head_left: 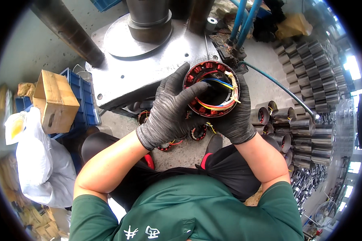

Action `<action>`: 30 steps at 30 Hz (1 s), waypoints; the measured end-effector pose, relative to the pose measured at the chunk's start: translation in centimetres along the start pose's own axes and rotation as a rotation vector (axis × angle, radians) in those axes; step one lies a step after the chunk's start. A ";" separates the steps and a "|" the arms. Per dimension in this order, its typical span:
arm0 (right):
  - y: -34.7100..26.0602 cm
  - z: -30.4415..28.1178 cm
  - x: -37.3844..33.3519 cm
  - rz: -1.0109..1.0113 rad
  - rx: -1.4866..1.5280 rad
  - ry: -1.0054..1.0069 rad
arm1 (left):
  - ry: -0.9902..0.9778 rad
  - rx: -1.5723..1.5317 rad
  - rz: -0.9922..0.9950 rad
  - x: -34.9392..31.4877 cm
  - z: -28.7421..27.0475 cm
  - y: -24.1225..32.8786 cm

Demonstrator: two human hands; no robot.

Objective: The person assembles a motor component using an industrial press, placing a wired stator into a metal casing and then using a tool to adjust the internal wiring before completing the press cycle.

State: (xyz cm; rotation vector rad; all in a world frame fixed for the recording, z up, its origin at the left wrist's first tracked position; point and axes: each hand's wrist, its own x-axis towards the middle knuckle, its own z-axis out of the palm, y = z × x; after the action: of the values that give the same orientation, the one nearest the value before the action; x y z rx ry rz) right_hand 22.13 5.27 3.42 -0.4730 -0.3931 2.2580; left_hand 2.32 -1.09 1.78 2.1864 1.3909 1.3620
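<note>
Both my hands, in dark grey knit gloves, hold a motor stator [192, 105] up in front of the press. It is a ring with red-brown copper windings, and yellow, blue, red and white wires run round its inside. My left hand [171, 104] grips the ring's left side, its thumb reaching over the rim toward the opening. On the right and underneath, my right hand [238, 118] supports it, with most of its fingers hidden behind the ring. Below my hands, more stators [198, 132] with loose wires lie on the floor.
A press with a steel bed [136, 74] and thick columns stands ahead. Stacked metal cylinders [309, 72] line the right, some holding wound stators. A lever with a ball end [315, 118] juts there. At left are a cardboard box [56, 102], blue crates [86, 100] and a white sack [38, 160].
</note>
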 end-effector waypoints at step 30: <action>-3.8 3.6 1.7 -0.119 -0.005 0.131 | 0.397 -0.332 -0.038 18.4 -10.8 -3.2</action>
State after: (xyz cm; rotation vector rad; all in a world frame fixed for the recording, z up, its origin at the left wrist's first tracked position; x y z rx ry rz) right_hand 21.87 8.59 7.81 -0.5816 -0.3506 2.0988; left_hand -5.83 12.34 16.62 1.7341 1.1992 1.9297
